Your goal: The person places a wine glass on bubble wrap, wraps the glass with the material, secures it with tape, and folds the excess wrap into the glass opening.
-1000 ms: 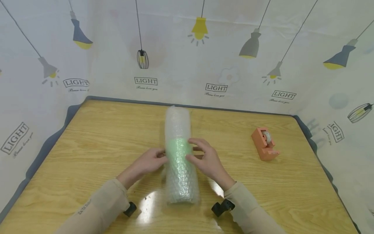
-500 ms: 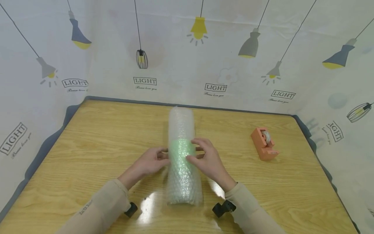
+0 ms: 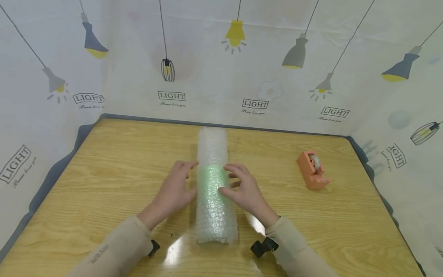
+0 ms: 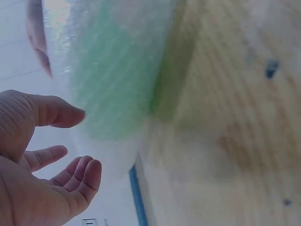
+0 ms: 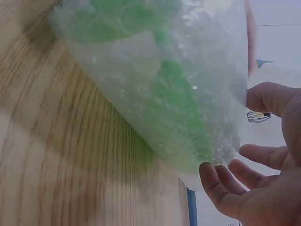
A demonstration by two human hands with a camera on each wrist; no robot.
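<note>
Left hand (image 3: 173,189) and right hand (image 3: 246,188) are held wide, fingers parted and gently bent, at nine and three o'clock of a long cylindrical roll of clear bubble wrap (image 3: 215,204). Nothing appears to be gripped; the right thumb is seen over the wrap's flank, while true contact by the left fingers cannot be told. The roll is laid mid-table, its length running from twelve to six o'clock, with a pale green area (image 3: 212,179) showing through its middle.

For good handling, even, light pressure is probably best applied from nine and three o'clock together, so that the layers are kept snug and the bubbles are not crushed. The loose edge of the wrap cannot be made out, so it is best found by touch.

Well apart, towards three o'clock, a coral-orange block-shaped tape dispenser (image 3: 307,167) is placed on the yellow-brown wood-grain table (image 3: 121,165); the right hand is interposed between it and the roll. At twelve o'clock, the roll's far end is brought near the white lamp-printed backdrop (image 3: 207,84), by which movement that way would likely be limited.
</note>
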